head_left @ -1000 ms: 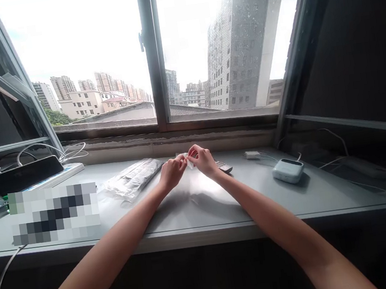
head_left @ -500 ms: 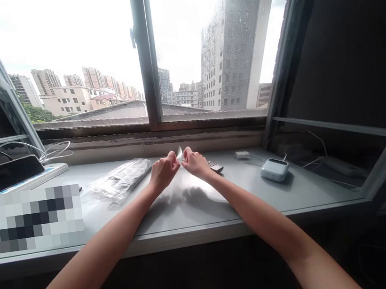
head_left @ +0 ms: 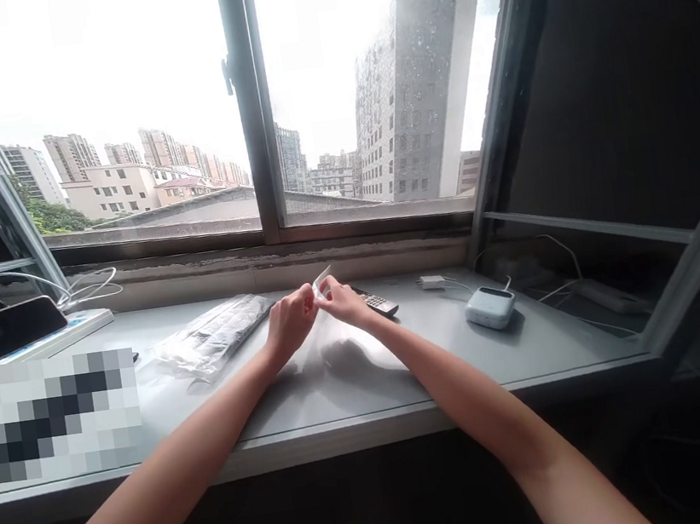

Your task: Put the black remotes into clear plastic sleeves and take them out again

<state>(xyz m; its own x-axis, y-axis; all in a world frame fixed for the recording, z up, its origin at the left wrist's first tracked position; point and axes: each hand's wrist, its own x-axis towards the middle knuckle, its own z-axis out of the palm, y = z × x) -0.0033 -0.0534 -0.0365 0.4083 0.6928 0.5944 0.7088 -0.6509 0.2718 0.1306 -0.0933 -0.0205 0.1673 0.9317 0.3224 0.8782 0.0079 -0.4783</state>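
My left hand [head_left: 290, 321] and my right hand [head_left: 341, 301] meet above the middle of the grey sill. Both pinch a small, thin, clear plastic piece [head_left: 322, 281] between their fingertips; its upper end sticks up above the fingers. Just left of my left hand lies a long clear plastic bag [head_left: 214, 336] with dark contents. A dark remote control [head_left: 378, 302] lies on the sill right behind my right hand.
The grey sill [head_left: 353, 382] runs under a wide window [head_left: 249, 112]. A small white box [head_left: 490, 307] with a cable and a white charger [head_left: 433, 282] lie to the right. At the left stand a power strip [head_left: 72, 330], a dark tablet [head_left: 1, 330] and cables.
Both hands stayed pinched together on the small clear piece and shifted slightly left in the picture as the camera turned right. Its tip now stands up more.
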